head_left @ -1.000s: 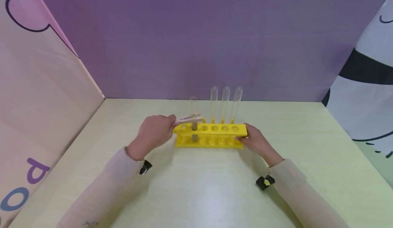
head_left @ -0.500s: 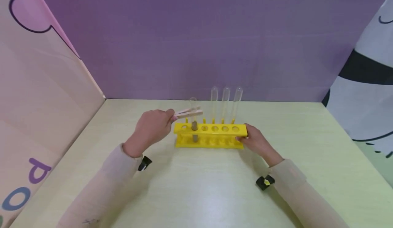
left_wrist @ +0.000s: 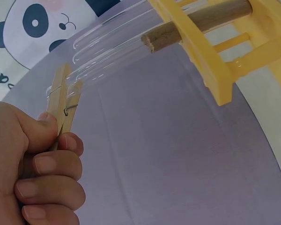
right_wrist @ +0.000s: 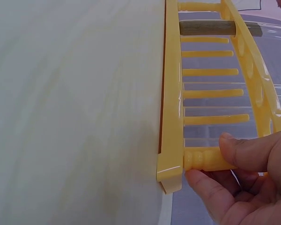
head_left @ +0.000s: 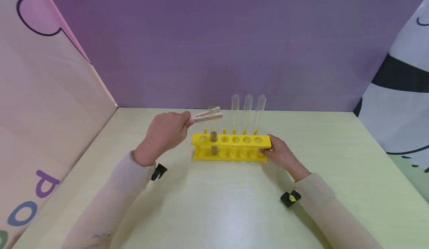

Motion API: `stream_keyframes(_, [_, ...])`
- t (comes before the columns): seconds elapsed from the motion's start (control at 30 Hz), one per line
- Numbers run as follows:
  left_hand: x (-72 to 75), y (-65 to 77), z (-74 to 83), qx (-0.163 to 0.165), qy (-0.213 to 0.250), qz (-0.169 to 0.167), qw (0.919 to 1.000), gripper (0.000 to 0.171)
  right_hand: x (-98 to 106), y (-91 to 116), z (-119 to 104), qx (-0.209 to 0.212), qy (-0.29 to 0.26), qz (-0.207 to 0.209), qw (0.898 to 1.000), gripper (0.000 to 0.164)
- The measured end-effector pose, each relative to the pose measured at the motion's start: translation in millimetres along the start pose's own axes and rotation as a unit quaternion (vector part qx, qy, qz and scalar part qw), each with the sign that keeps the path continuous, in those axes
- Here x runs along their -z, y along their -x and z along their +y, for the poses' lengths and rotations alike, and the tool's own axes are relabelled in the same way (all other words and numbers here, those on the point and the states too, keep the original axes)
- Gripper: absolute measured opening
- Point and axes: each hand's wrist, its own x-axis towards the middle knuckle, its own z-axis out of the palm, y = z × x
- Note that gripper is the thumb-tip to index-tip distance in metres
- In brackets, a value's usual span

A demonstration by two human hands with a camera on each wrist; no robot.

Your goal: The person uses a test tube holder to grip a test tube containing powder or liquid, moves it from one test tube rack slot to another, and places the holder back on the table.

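My left hand (head_left: 167,131) holds a wooden test tube clamp (head_left: 206,116), thumb and curled fingers round its handle. The clamp's wooden jaws sit at the upper end of a glass test tube (head_left: 213,124); how firmly they grip it I cannot tell. That tube stands upright in the yellow test tube rack (head_left: 231,145), second hole from the left, with a brown stick-like piece (left_wrist: 196,26) in its lower part. With thumb and fingers, my right hand (head_left: 283,154) grips the rack's right end post (right_wrist: 208,158).
Behind the rack, several glass test tubes (head_left: 248,111) stand upside down on yellow pegs (head_left: 224,131). The rack rests on a pale wooden table (head_left: 218,197). A purple backdrop (head_left: 234,47) rises at the table's far edge, with printed panels at both sides.
The clamp has slid upward along the test tube, from just above the rack to near the tube's top, with my left hand rising. The tube, rack and right hand have stayed put.
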Motion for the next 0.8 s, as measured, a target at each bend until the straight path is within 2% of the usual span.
stream_keyframes(0.33, [11.6,-2.7,2.4,-0.002,0.001,0.046,0.9990,0.027,0.2,-0.5,-0.3,-0.010,0.004,-0.002,1.000,0.037])
stream_keyframes(0.8, [20.4,-1.8,1.7,0.019,0.018,0.036,0.9990,0.024,0.8,-0.4,1.6,-0.012,-0.004,-0.007,1.000,0.038])
